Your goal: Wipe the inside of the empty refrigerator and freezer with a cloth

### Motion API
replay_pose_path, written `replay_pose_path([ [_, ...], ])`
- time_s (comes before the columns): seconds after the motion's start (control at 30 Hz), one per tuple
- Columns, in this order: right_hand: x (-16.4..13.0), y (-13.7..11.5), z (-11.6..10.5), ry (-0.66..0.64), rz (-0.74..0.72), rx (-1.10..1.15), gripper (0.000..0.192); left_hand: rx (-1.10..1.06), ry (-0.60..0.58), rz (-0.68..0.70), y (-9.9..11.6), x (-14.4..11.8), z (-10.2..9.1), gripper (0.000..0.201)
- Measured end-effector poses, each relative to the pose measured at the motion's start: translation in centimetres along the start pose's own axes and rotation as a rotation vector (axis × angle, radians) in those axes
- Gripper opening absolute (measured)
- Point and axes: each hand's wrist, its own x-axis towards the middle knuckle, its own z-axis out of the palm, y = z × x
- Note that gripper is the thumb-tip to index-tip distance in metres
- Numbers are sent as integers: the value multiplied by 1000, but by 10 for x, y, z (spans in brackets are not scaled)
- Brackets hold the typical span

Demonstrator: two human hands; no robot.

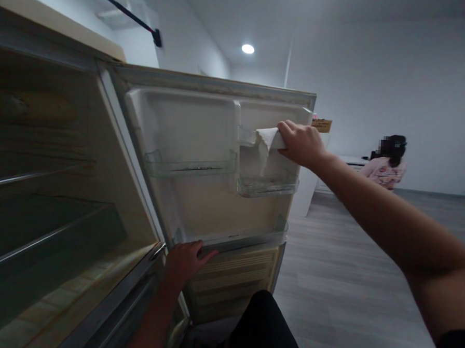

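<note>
A white paper towel [268, 139] with a ragged edge is pinched in my right hand [302, 142]. It hangs in front of a small clear door bin [268, 187], near the free edge of the open refrigerator door [192, 125]. Low on the door's hinge side, my left hand [185, 260] rests by the end of the long bottom door bin [244, 241]. Its thumb is stretched out apart from the fingers, and nothing shows in it. Another clear bin [190, 166] sits higher on the door's left half.
The open fridge compartment [28, 199], with its shelves, fills the left side. A lower door [234, 280] also stands open below. My knee [266, 321] is beneath it. Farther back, a person in a pink top [384, 170] is by a white cabinet [352, 160]. Grey flooring [339, 283] extends right.
</note>
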Motion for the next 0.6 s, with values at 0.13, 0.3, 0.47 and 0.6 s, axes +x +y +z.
replay_pose_path([
  [0.13, 16, -39, 3, 71, 1, -8, 43, 3, 12, 0, 1, 3, 3, 64],
  [0.3, 34, -71, 5, 101, -2, 41, 39, 20, 34, -49, 7, 6, 3, 63],
  [0.47, 35, -67, 12, 114, -35, 40, 38, -1, 19, -36, 9, 8, 4, 62],
  [0.6, 32, -57, 15, 118, -61, 38, 38, 24, 48, -40, 8, 9, 8, 64],
])
